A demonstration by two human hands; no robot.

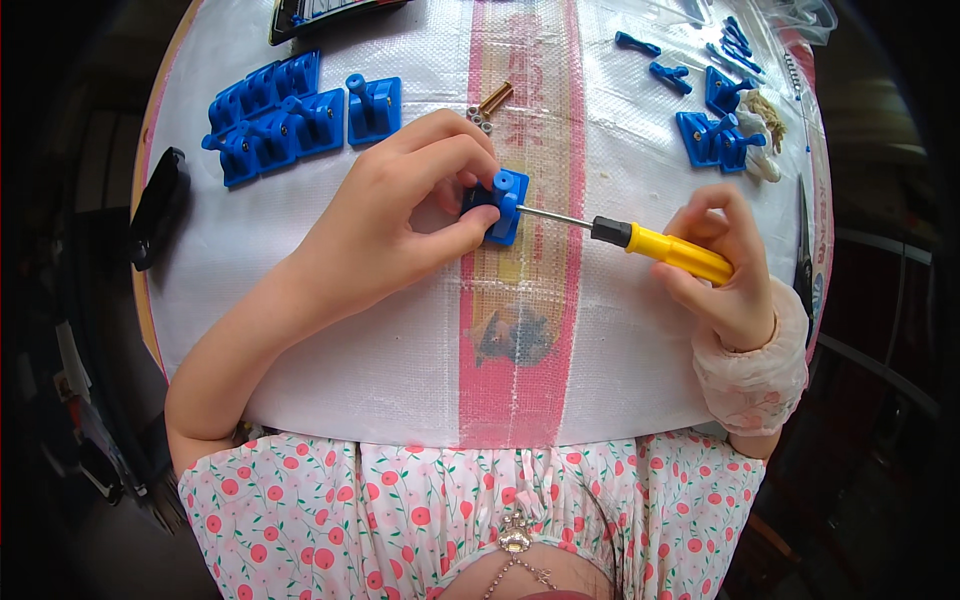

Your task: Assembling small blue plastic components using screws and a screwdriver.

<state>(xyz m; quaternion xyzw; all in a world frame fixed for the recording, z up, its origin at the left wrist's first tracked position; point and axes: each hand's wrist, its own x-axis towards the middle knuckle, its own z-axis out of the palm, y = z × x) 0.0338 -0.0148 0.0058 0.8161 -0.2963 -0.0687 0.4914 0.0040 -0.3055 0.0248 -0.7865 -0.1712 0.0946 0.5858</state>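
Observation:
My left hand (425, 190) pinches a small blue plastic bracket (508, 205) on the table, thumb and fingers on either side of it; part of the bracket is hidden behind them. In my right hand (725, 260) is a screwdriver (680, 250) with a yellow and black handle. Its metal shaft points left, and the tip meets the side of the bracket. Just beyond the bracket lie a few brass-coloured screws (495, 97) and several small nuts (480, 121).
Several assembled blue brackets (270, 120) stand grouped at the far left, with a single blue bracket (375, 110) beside them. Loose blue parts (738, 45) and more brackets (712, 140) lie far right, near a white glove (760, 145). A black curved object (160, 208) rests at the left edge.

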